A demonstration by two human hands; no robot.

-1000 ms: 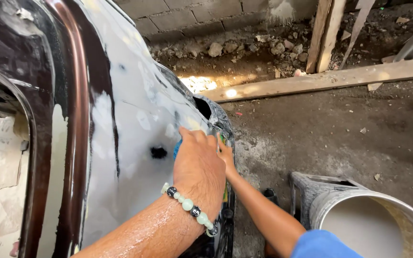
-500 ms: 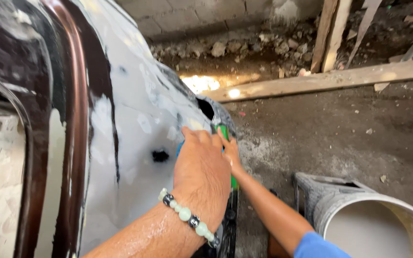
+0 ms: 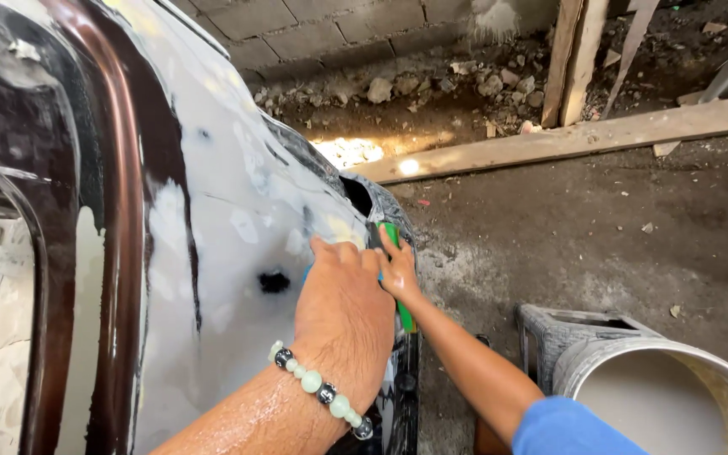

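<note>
My left hand, wet and wearing a pale bead bracelet, lies palm down on the primer-grey car panel. A sliver of blue shows at its left edge. My right hand, on an arm with a blue sleeve, rests right beside it near the panel's edge, fingers on a green block. The block sits between the two hands and is mostly covered. A small dark hole in the panel lies just left of my left hand.
A glossy dark brown pillar and window opening are at the left. A white bucket and a grey stool stand at the lower right on dirt floor. A long wooden plank, rubble and a block wall lie beyond.
Both hands stay pressed on the panel and have shifted only slightly. More of the green block shows by my right hand.
</note>
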